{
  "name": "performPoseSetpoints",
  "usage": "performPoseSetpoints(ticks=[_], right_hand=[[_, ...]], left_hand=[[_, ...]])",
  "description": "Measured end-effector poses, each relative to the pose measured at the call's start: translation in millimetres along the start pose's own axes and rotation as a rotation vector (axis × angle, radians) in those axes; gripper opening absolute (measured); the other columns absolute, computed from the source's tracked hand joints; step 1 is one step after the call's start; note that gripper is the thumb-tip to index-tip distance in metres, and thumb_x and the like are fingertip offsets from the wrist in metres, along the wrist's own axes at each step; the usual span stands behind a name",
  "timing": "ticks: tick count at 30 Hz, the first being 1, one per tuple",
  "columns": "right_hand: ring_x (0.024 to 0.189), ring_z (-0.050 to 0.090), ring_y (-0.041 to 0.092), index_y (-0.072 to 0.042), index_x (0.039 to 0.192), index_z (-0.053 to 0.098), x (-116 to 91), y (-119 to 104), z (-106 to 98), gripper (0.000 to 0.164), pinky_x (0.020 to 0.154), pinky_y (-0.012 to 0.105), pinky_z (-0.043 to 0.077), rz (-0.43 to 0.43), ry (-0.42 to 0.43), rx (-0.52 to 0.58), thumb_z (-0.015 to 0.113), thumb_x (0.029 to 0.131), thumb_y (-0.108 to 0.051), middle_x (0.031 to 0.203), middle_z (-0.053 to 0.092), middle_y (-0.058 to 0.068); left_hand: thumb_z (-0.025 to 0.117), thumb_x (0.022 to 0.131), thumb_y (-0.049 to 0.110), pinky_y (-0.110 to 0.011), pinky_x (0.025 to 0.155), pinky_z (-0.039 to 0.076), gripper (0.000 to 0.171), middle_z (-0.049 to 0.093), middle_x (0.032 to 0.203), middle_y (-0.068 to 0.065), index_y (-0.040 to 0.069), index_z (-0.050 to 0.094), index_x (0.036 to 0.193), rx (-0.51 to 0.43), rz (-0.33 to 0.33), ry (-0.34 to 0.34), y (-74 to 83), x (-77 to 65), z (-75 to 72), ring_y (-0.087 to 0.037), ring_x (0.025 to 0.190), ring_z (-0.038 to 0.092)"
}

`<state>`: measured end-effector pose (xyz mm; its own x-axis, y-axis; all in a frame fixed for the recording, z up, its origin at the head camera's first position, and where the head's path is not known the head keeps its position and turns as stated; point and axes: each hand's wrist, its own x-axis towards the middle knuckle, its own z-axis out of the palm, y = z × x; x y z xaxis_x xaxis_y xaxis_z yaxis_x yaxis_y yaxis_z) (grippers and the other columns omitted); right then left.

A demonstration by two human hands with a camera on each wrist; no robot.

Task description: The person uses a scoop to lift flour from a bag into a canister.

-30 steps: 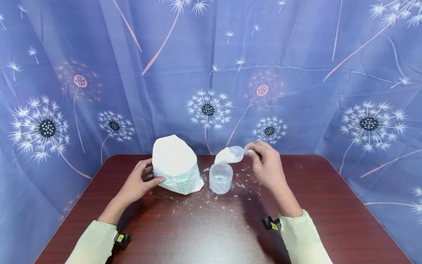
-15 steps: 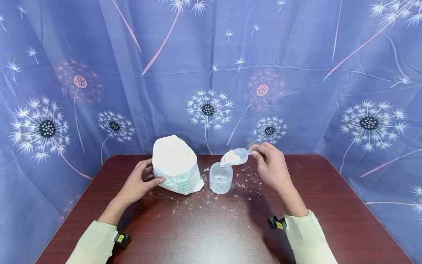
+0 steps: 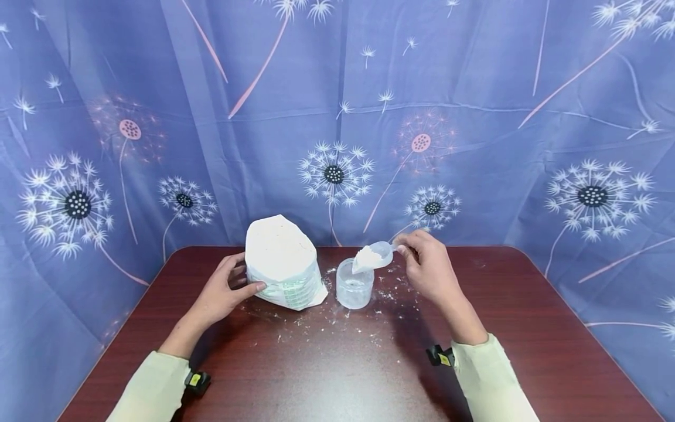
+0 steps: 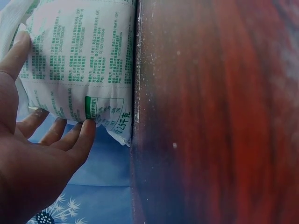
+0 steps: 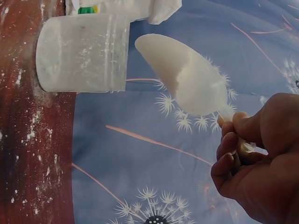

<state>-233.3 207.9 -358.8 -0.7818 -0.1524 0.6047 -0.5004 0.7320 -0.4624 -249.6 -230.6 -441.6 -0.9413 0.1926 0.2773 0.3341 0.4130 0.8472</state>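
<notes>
My left hand (image 3: pixel 225 293) holds the side of a white bag (image 3: pixel 281 252) of white powder, thumb on its front and fingers round the far side. Green print covers the bag (image 4: pixel 77 56) in the left wrist view. My right hand (image 3: pixel 429 264) pinches the handle of a clear plastic scoop (image 3: pixel 385 252), also seen gripped by the right hand (image 5: pixel 257 154) in the right wrist view. White powder (image 3: pixel 366 258) lies heaped toward the scoop's tip, which tilts down over the mouth of a clear plastic jar (image 3: pixel 354 293). The jar stands upright, right of the bag.
A dark red-brown wooden table (image 3: pixel 316 375) bears scattered white powder around the jar and bag. Behind it hangs a blue curtain (image 3: pixel 474 76) with dandelion patterns. Black wrist cameras (image 3: pixel 198 382) sit at both sleeves.
The right hand first draws the scoop a little to the right, then lowers it toward the jar's mouth with the tip pointing further down. My left hand and the bag stay in place.
</notes>
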Motion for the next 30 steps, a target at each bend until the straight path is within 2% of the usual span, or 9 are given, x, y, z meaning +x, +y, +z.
performPoseSetpoints(ticks=[9, 22, 30], right_hand=[[0.065, 0.045, 0.016, -0.004, 0.105, 0.079, 1.1, 0.2, 6.5, 0.013, 0.061, 0.031, 0.040, -0.028, -0.029, -0.023, 0.068, 0.100, 0.001, 0.083, 0.060, 0.004], [0.068, 0.049, 0.016, -0.002, 0.102, 0.079, 2.0, -4.4, 14.5, 0.012, 0.063, 0.033, 0.044, -0.069, -0.083, -0.045, 0.067, 0.100, 0.002, 0.089, 0.065, 0.007], [0.074, 0.057, 0.018, 0.000, 0.103, 0.079, 3.0, -3.8, 19.5, 0.013, 0.068, 0.036, 0.051, -0.084, -0.084, -0.044, 0.069, 0.097, 0.006, 0.090, 0.067, 0.007]], left_hand=[[0.085, 0.094, 0.023, -0.061, 0.112, 0.047, 0.077, 0.043, 0.150, -0.020, 0.005, 0.044, 0.157, 0.003, -0.004, -0.007, 0.5, 2.7, 0.2, -0.047, 0.140, 0.052], [0.085, 0.093, 0.020, -0.061, 0.112, 0.047, 0.078, 0.043, 0.151, -0.020, 0.005, 0.044, 0.158, -0.015, -0.005, -0.009, 4.0, -0.4, -0.4, -0.047, 0.140, 0.052], [0.085, 0.094, 0.019, -0.061, 0.112, 0.048, 0.077, 0.043, 0.149, -0.020, 0.005, 0.045, 0.157, -0.014, -0.001, -0.006, 3.0, -0.7, -0.5, -0.047, 0.140, 0.052]])
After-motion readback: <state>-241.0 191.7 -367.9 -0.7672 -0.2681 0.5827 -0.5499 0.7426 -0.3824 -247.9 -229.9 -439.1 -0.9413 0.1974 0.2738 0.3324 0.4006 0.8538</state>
